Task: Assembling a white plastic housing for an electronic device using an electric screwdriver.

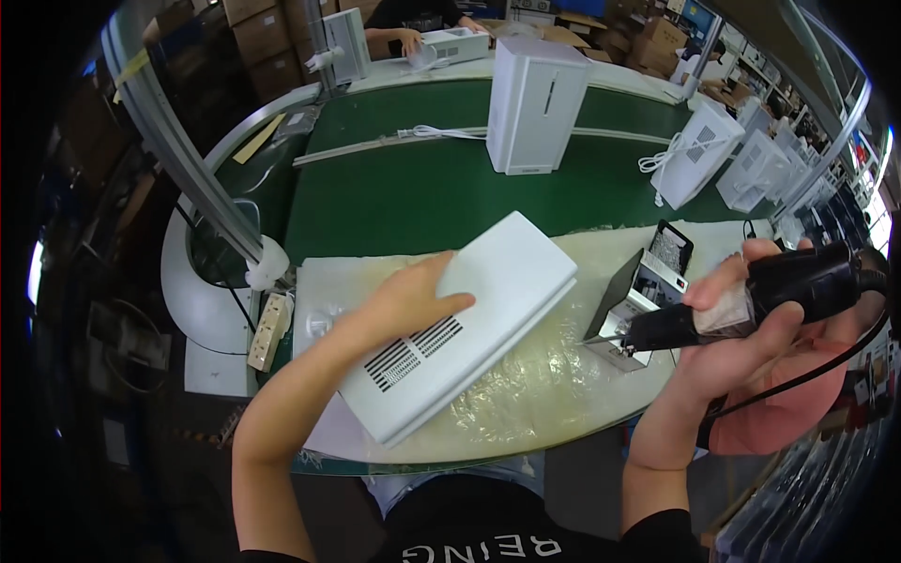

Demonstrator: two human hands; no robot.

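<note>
A white box-shaped appliance [511, 272] with slotted vents lies tilted across the padded mat in front of me. My left hand [413, 296] grips its far left edge, thumb on the broad face and fingertips partly hidden beyond the edge. Raised at the right, my right hand [727, 361] is wrapped round a black corded electric screwdriver [807, 279], with a pale wrapping around its middle. The screwdriver's front end points left, above a small metal-sided box [619, 296]. Behind that box is a black tray [671, 246] of small parts, apparently screws.
The mat [526, 403] covers the near bench edge. Beyond it, a green conveyor [394, 206] carries an upright white appliance [535, 103]. More white units [699, 150] stand far right. A power strip [270, 330] and metal post [178, 131] are left. Another person [413, 23] works opposite.
</note>
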